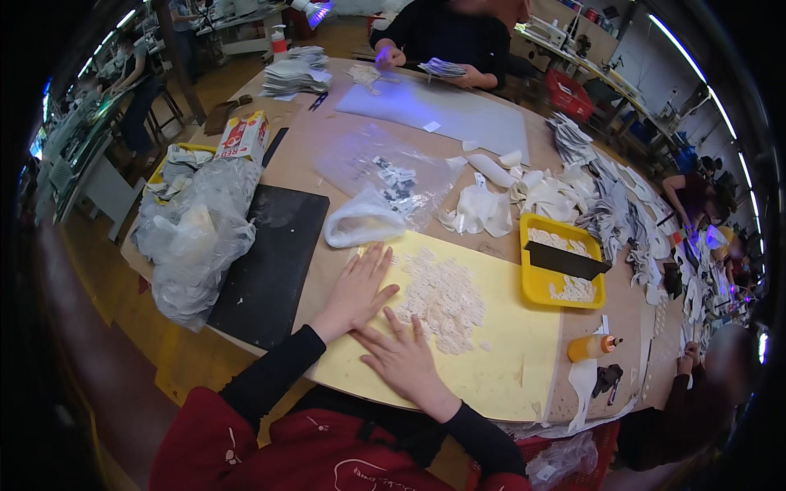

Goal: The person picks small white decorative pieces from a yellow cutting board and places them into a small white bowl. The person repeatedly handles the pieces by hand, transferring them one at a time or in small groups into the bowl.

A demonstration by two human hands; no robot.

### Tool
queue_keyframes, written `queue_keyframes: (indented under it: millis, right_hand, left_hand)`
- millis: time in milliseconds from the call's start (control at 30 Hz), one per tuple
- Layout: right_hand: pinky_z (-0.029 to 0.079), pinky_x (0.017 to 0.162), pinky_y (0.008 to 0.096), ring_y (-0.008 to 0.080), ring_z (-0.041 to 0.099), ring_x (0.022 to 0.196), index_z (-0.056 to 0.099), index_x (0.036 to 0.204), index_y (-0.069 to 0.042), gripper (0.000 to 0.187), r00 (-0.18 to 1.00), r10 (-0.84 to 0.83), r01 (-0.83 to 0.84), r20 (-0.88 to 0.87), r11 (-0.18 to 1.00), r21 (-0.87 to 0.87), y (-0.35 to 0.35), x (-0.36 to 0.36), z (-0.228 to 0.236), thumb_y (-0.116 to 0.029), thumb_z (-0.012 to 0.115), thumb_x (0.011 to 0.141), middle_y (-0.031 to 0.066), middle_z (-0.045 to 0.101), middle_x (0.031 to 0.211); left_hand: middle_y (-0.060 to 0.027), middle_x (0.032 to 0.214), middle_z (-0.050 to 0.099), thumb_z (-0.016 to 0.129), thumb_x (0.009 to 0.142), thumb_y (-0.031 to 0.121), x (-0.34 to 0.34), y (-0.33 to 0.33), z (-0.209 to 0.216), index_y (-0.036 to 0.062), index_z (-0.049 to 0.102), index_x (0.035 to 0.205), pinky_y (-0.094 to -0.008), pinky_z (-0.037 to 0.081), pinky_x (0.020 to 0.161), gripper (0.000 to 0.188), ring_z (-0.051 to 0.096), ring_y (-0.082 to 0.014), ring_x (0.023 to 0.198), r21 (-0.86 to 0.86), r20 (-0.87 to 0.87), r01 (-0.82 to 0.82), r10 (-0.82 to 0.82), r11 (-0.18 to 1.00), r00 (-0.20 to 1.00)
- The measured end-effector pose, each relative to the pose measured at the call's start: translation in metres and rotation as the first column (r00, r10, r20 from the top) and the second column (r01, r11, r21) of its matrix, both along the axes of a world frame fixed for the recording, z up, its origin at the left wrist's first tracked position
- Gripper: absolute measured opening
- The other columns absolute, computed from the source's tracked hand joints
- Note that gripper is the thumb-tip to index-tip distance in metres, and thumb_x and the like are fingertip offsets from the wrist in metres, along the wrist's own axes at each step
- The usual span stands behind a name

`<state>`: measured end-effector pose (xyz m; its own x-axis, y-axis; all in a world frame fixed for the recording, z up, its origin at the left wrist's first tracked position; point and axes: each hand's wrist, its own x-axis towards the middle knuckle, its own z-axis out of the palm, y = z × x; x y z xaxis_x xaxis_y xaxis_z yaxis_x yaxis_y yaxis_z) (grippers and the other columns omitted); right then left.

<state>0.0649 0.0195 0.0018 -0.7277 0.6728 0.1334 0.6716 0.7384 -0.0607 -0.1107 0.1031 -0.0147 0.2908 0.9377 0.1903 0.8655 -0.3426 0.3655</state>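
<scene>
A loose heap of small pale cream pieces (442, 303) is spread over a yellow sheet (508, 360) on the table in front of me. Their exact kind is too small to make out. My left hand (359, 288) lies flat at the heap's left edge, fingers stretched out. Below it, my right hand (401, 360) is also flat with spread fingers, its fingertips by the lower left of the heap. To the right stands a yellow tray (563, 304) with a black divider (565, 260) and more of the pale pieces on both sides of it.
A black board (274, 262) and a bulging clear plastic bag (192, 245) lie at left. Beyond the heap is a plastic bag (368, 217). An orange bottle (591, 348) lies at right, near stacks of grey fabric pieces (610, 196). Across the table a person (446, 37) handles cut pieces.
</scene>
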Motion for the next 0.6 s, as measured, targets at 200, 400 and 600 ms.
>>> queue_keyframes:
  millis: [200,400,600]
  right_hand:
    - [0.001,0.118,0.0722,0.0376,0.017,0.156,0.048,0.151,-0.044,0.052,0.972,-0.235,0.235,0.001,0.970,-0.056,0.014,0.049,-0.006,-0.055,0.052,0.100,-0.0043,0.031,0.168]
    - [-0.003,0.118,0.0723,0.0369,0.013,0.157,0.047,0.152,-0.042,0.054,0.935,-0.347,0.348,0.068,0.937,-0.003,0.024,0.093,-0.001,-0.055,0.052,0.100,-0.0054,0.030,0.168]
    - [0.001,0.113,0.0800,0.0381,0.014,0.157,0.047,0.152,-0.040,0.057,0.921,-0.374,0.378,0.106,0.926,-0.016,0.019,0.115,0.007,-0.057,0.055,0.098,-0.0064,0.029,0.168]
  left_hand:
    - [-0.0240,0.162,0.032,0.047,0.106,0.048,0.025,0.016,0.000,-0.0026,0.029,0.157,-0.0432,0.026,0.123,0.075,0.031,-0.0352,0.151,0.062,0.052,0.069,-0.073,0.996,0.996]
    - [-0.0235,0.161,0.034,0.047,0.106,0.044,0.073,0.041,-0.003,-0.0027,0.027,0.158,-0.0454,0.027,0.122,0.072,0.032,-0.0379,0.150,0.057,0.162,0.153,-0.160,0.987,0.974]
    - [-0.0223,0.164,0.028,0.044,0.107,0.046,0.083,0.018,0.016,-0.0002,0.030,0.158,-0.0507,0.022,0.124,0.069,0.026,-0.0383,0.153,-0.047,0.385,0.273,-0.235,0.961,0.893]
